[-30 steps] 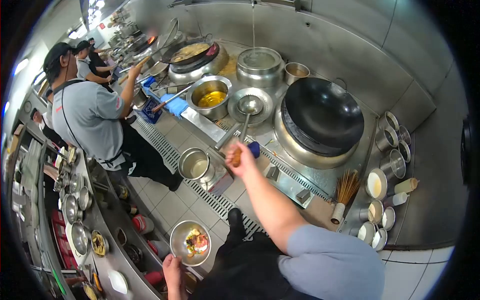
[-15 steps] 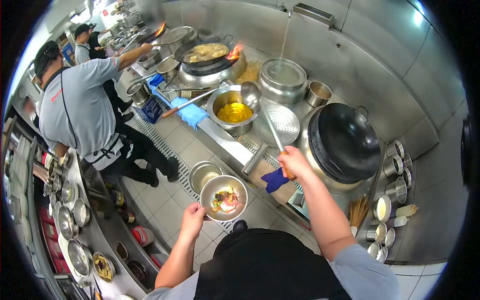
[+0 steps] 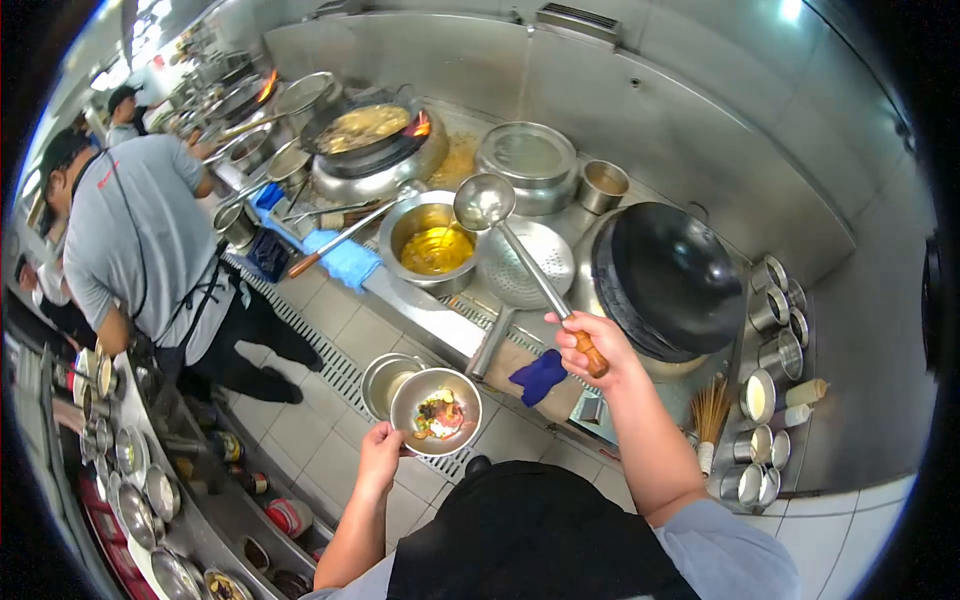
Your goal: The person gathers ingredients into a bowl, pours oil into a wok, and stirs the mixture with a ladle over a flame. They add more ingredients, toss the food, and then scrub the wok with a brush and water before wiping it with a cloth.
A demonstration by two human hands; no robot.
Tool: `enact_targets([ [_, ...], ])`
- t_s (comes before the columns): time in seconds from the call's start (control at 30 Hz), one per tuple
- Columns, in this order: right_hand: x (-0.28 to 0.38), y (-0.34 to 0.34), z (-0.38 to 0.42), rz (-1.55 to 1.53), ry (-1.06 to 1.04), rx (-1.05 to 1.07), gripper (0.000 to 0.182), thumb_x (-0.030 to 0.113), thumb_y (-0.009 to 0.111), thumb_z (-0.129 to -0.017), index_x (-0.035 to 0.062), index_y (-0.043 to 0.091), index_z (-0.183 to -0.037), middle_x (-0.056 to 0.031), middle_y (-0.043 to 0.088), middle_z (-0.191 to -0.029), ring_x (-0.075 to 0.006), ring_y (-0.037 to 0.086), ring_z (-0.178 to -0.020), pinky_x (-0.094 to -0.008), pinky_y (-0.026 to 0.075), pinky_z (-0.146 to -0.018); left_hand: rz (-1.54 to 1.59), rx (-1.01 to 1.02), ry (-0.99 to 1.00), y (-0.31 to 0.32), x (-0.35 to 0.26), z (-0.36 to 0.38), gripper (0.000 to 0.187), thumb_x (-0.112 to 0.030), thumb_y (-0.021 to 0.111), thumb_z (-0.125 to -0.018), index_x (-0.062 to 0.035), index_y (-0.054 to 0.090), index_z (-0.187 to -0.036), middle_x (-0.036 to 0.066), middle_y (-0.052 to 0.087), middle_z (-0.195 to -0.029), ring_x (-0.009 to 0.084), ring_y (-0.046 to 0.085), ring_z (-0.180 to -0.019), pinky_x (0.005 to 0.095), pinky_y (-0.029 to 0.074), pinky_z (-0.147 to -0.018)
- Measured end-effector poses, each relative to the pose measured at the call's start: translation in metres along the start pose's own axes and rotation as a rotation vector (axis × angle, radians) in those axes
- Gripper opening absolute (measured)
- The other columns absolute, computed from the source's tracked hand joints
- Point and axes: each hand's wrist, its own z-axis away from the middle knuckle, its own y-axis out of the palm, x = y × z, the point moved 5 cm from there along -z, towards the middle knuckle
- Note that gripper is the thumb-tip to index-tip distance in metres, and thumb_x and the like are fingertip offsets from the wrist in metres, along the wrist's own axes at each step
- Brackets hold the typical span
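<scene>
My left hand (image 3: 380, 452) grips the rim of a metal bowl (image 3: 462, 395) that holds chopped, mixed ingredients. My right hand (image 3: 597, 352) is closed on the wooden handle of a ladle (image 3: 485, 202). The ladle's head is raised near the pot of yellow oil (image 3: 433, 240), above the perforated strainer (image 3: 540, 262). A thin stream of oil seems to fall from it into the pot. To the right, a black wok (image 3: 675, 275) rests on its burner. A dark blue cloth (image 3: 539, 377) lies on the counter edge beside my right hand.
A co-worker (image 3: 140, 220) stands at the left near a wok of food (image 3: 365, 128) with a flame beside it. A lidded pot (image 3: 527, 155) is at the back. Small metal containers (image 3: 782, 353) and a bamboo brush (image 3: 710, 412) are at right. Bowls line the left shelf (image 3: 200, 500).
The ladle has risen and tilted back over the oil pot, and my right hand has turned with it. The co-worker's outstretched arm has lowered. The view has shifted slightly.
</scene>
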Motion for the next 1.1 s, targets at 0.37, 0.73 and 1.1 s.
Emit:
enact_targets([
  [0.37,0.024,-0.119,0.161,0.429,-0.246,-0.579,0.033,0.013,0.048,-0.086,-0.0014,0.052,-0.115,-0.0073,0.052,-0.065,-0.0151,0.048,-0.04,-0.0299,0.039,-0.036,-0.123,0.132,0.042,0.079,-0.033,-0.017,0.015,-0.007,0.052,-0.084,-0.0031,0.052,-0.069,0.003,0.054,-0.065,0.0115,0.054,-0.057,0.0266,0.048,-0.052],
  [0.73,0.04,-0.139,0.223,0.3,-0.355,-0.404,0.031,0.006,0.046,-0.088,0.0009,0.044,-0.119,-0.0048,0.043,-0.06,-0.0129,0.037,-0.031,-0.0258,0.031,-0.029,-0.261,0.072,0.079,0.09,0.021,0.012,0.02,-0.015,0.055,-0.082,-0.0024,0.053,-0.067,0.003,0.054,-0.061,0.0121,0.056,-0.054,0.0271,0.047,-0.052],
  [1.1,-0.112,-0.013,0.103,-0.04,0.504,0.244,0.026,0.018,0.045,-0.089,0.0011,0.05,-0.108,-0.0041,0.046,-0.061,-0.0148,0.041,-0.037,-0.0288,0.034,-0.036,-0.038,-0.386,-0.022,-0.047,0.13,0.088,0.024,-0.011,0.053,-0.083,-0.0069,0.043,-0.062,0.005,0.053,-0.057,0.0152,0.058,-0.05,0.0285,0.049,-0.048],
])
